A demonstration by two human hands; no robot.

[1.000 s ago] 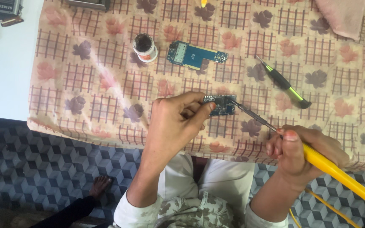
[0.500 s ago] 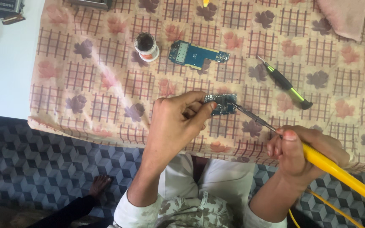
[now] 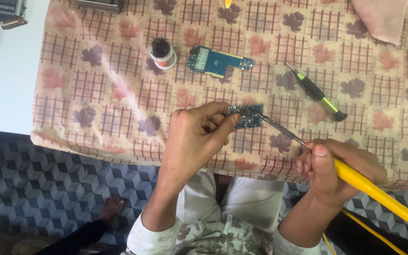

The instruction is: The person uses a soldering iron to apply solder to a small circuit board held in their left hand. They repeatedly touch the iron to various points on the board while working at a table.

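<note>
Seen from above, your left hand [image 3: 199, 137] pinches a small dark blue circuit board [image 3: 245, 116] by its left edge, thumb and fingers closed on it, holding it just over a beige cloth printed with brown grids and leaf shapes [image 3: 95, 94] that covers the table. Your right hand [image 3: 329, 165] is wrapped tight around the yellow plastic handle of a soldering iron [image 3: 378, 191], whose thin metal tip [image 3: 260, 116] rests against the board's right side.

By the look of it, you are at the soldering step itself, working one spot near the board's right edge. Whether the joint is finished is too small to tell. The next move calls for a steady left-hand pinch and only a slight, controlled shift of the tip, since the board is held rather than fixed down.

Farther up the cloth lie a longer blue and green circuit board [image 3: 216, 60], a small round white pot with dark contents [image 3: 161, 52] just left of it, and a black screwdriver with green bands [image 3: 318, 93] to the right, all well apart from your hands.
</note>
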